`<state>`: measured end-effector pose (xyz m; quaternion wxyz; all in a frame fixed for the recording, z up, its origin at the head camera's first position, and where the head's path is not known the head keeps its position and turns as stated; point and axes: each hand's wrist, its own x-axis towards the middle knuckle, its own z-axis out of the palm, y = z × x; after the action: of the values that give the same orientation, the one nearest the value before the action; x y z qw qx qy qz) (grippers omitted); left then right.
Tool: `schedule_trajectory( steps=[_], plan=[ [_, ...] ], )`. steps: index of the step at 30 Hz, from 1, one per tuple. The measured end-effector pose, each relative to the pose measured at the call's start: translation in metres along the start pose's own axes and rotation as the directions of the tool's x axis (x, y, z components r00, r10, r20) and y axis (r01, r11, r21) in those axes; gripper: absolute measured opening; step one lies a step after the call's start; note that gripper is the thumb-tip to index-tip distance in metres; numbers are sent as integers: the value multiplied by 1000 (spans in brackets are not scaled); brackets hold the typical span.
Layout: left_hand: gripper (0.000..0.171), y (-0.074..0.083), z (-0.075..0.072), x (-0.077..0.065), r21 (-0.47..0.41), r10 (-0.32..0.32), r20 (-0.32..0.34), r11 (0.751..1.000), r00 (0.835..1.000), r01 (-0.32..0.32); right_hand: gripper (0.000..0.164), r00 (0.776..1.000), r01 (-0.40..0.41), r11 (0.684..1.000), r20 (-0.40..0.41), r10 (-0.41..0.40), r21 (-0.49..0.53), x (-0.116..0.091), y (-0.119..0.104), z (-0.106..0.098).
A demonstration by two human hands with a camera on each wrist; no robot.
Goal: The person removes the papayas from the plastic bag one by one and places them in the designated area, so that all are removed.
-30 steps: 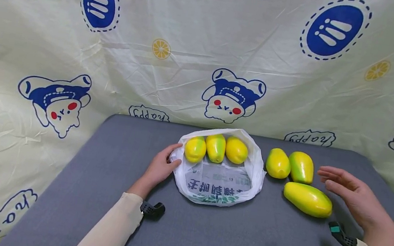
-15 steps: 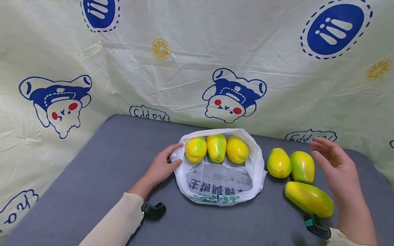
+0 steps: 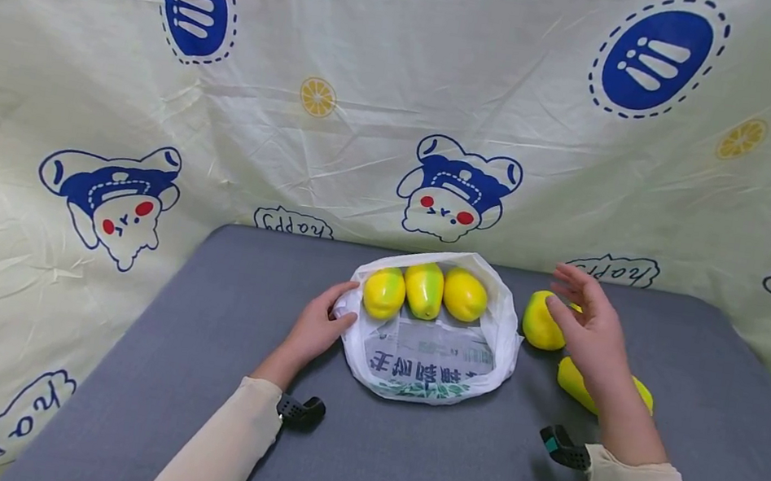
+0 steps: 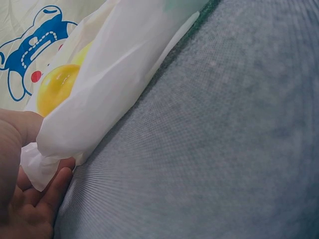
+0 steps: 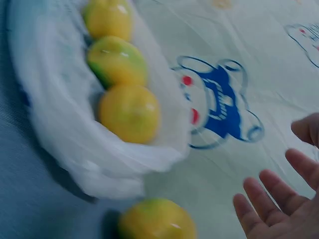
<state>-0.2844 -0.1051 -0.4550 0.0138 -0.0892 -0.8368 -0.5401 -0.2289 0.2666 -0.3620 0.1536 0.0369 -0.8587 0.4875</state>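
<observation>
"Bag [image 3: 505,352]: position and contents?"

"Set near the middle of the grey table [image 3: 433,477], mouth wide, white plastic with dark print inside. Three fruits sit in a row along its far side: left fruit [image 3: 384,293], middle fruit [image 3: 424,289], right fruit [image 3: 465,294]. All yellow; green streaks on left and middle."

"Left hand [image 3: 313,331]?"

"Grasping. Thumb and fingers pinch the bag's left rim; the left wrist view shows plastic caught between them."

"Right hand [image 3: 594,336]?"

"Released, nothing in it. Fingers relaxed and spread, raised to the right of the bag, in front of the loose fruits. Right wrist view is blurred but shows the fingers apart."

"Loose fruits, then?"

"Upright fruit [image 3: 542,323] stands just beside the bag's right edge, its right side overlapped by the thumb. Long fruit [image 3: 574,384] lies nearer the person, partly behind the wrist. Yellow sliver [image 3: 576,307] shows past the fingers; the rest is hidden. Contact with the palm there: cannot tell."

"Backdrop?"

"Pale cloth [image 3: 368,49], blue cartoon prints."
</observation>
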Motion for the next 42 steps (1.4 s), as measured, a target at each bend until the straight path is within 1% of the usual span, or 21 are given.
schedule_trajectory(
  steps=[4, 9, 13, 17, 21, 29, 33, 40, 42],
  plan=[
    [52, -1, 0, 0, 2, 1, -1, 1000, 1000, -1, 58, 1000, 1, 1000, -14, -1, 17, -1, 1, 19],
    [52, -2, 1, 1, -4, 5, 1, 1000, 1000, -5, 60, 1000, 3, 999, -13, -2, 32, -1, 9, 36],
    [52, -1, 0, 1, 0, 5, 1, 1000, 1000, -5, 60, 999, -32, 998, 42, 30, 51, -1, 15, 46],
    [52, -1, 0, 1, 7, 7, -3, 1000, 1000, -7, 58, 990, -92, 994, 112, 85, 59, -2, 19, 54],
    [52, 0, 0, 0, 11, 12, -8, 1000, 1000, -12, 58, 981, -133, 990, 152, 124, 53, -4, 23, 59],
    [52, -1, 0, 1, 24, 9, -8, 1000, 1000, -9, 56, 967, -193, 980, 177, 183, 44, -6, 32, 66],
    [52, -1, 0, 0, 25, 14, -9, 1000, 1000, -14, 52, 961, -210, 977, 189, 199, 39, -7, 33, 68],
    [52, 0, 0, -1, 14, 5, -4, 1000, 1000, -5, 47, 956, -223, 971, 213, 200, 90, -9, 39, 69],
    [52, 0, -1, -1, 10, 2, -3, 1000, 1000, -1, 47, 954, -239, 964, 215, 210, 117, -9, 40, 69]
  ],
)
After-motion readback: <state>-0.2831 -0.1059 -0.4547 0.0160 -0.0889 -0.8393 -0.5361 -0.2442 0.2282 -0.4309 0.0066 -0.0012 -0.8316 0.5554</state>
